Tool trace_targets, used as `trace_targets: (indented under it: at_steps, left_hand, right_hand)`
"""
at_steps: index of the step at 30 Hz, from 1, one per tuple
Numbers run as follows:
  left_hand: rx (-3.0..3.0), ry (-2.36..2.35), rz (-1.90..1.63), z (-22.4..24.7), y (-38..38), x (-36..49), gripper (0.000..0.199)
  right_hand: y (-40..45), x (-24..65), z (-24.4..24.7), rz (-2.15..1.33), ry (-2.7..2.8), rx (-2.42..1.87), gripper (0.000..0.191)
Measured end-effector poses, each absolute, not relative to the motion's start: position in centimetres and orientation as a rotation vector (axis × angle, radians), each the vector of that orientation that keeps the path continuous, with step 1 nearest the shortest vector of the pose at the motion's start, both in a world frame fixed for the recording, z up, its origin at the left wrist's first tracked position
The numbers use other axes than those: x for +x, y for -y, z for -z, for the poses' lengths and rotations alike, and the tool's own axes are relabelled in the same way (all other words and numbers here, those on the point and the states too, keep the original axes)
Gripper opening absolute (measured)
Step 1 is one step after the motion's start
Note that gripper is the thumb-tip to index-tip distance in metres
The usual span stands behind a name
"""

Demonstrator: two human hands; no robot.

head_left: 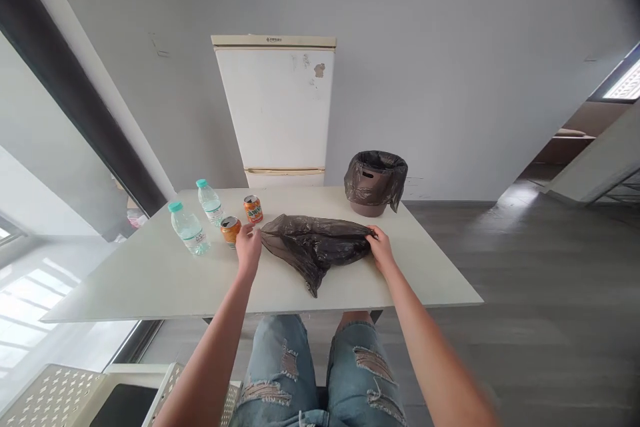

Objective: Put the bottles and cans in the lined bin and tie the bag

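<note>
A dark, translucent plastic trash bag (320, 240) is stretched sideways over the table, with a crumpled end pointing toward the near edge. My left hand (249, 248) is closed at the bag's left end, its fingertips at the thin plastic edge. Gripping the right end of the bag is my right hand (381, 248), with the thumb and fingers pinched together. Just left of my left hand stands an orange can (231, 230), partly covered by the fingers. Another orange can (253, 209) stands a little farther back.
Two clear bottles with teal caps, a nearer bottle (190, 230) and a farther bottle (210, 203), stand on the left of the white table (150, 280). A brown bin (367, 208) lined with a black bag is at the back right. A white fridge (280, 107) is behind the table.
</note>
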State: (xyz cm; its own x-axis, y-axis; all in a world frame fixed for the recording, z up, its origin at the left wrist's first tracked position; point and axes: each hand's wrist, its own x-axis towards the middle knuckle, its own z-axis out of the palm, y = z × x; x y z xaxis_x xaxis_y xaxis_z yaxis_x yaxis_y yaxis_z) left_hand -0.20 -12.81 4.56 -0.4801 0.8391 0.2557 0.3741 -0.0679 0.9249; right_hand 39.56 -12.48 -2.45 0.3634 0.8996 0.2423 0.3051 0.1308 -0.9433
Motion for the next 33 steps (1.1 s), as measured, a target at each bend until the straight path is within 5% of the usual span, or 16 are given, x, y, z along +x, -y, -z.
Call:
trace_targets:
  at_steps: [6, 11, 20, 26, 33]
  left_hand:
    - [2.278, -1.387, -1.338, -6.1, 16.9, 11.7, 0.025]
    - [2.803, -0.966, -0.717, -4.8, 14.1, 19.9, 0.099]
    - [2.76, -1.3, -0.201, -3.0, 10.8, 18.8, 0.024]
    - [2.681, -1.693, -0.25, -3.2, 10.8, 10.9, 0.02]
    - [2.454, -2.118, -0.236, -2.8, 13.2, 3.9, 0.038]
  right_hand:
    - [12.8, 39.0, 3.2, -0.657, 1.274, -1.35, 0.049]
    - [13.4, 38.9, 2.7, -0.785, 1.409, -1.217, 0.035]
    - [14.1, 39.7, 2.9, -0.683, 1.071, -1.228, 0.04]
    - [13.4, 41.8, 4.6, -0.454, 0.637, -1.345, 0.038]
    - [13.4, 42.9, 5.2, -0.289, 0.45, -1.454, 0.03]
